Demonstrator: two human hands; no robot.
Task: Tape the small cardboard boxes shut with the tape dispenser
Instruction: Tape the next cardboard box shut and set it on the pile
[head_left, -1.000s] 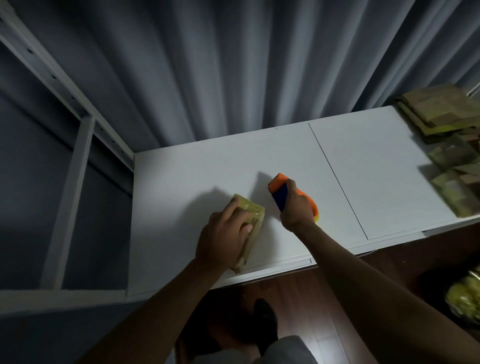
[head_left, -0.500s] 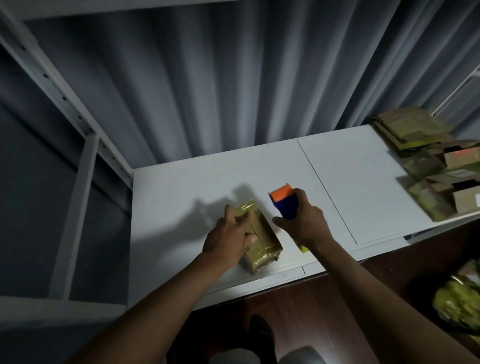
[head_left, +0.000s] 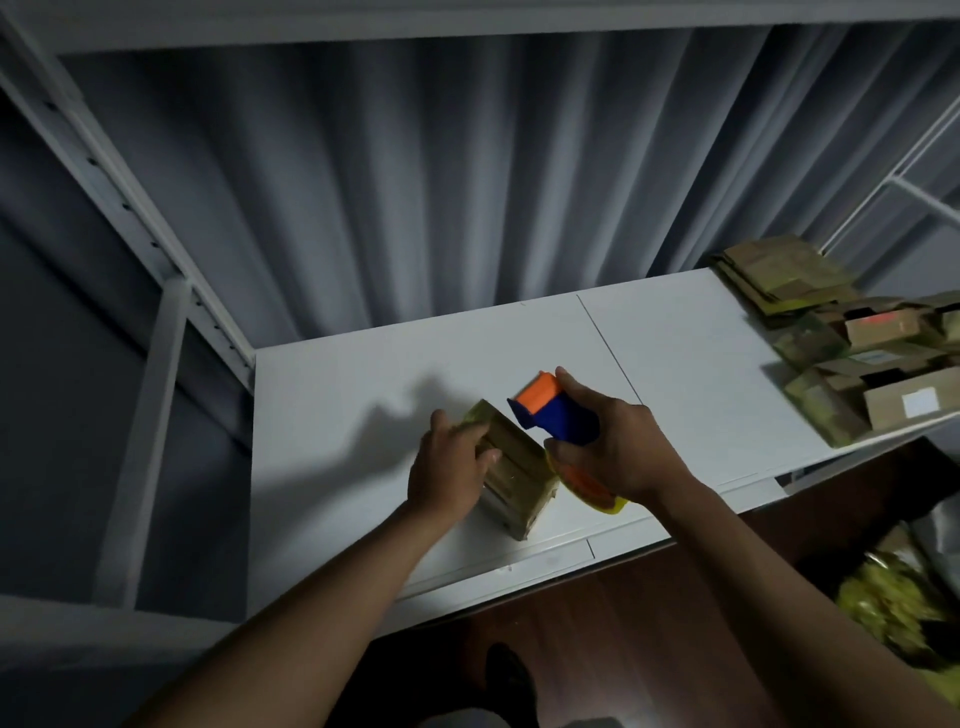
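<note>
Cardboard box (head_left: 511, 467) sits on white table (head_left: 332, 405), near front edge, turned diagonal. Left hand (head_left: 451, 470) rests on box's left side, fingers curled over top, thumb up, holding it. Right hand (head_left: 610, 447) grips tape dispenser (head_left: 558, 415), blue body, orange roller end pointing away; dispenser's lower orange-yellow end just beside box's right corner, contact unclear. Pile of flattened and open cardboard boxes (head_left: 852, 343) at table's far right. Grey curtain (head_left: 467, 182) behind.

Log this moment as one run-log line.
left hand: holds box | right hand: grips tape dispenser | table
</note>
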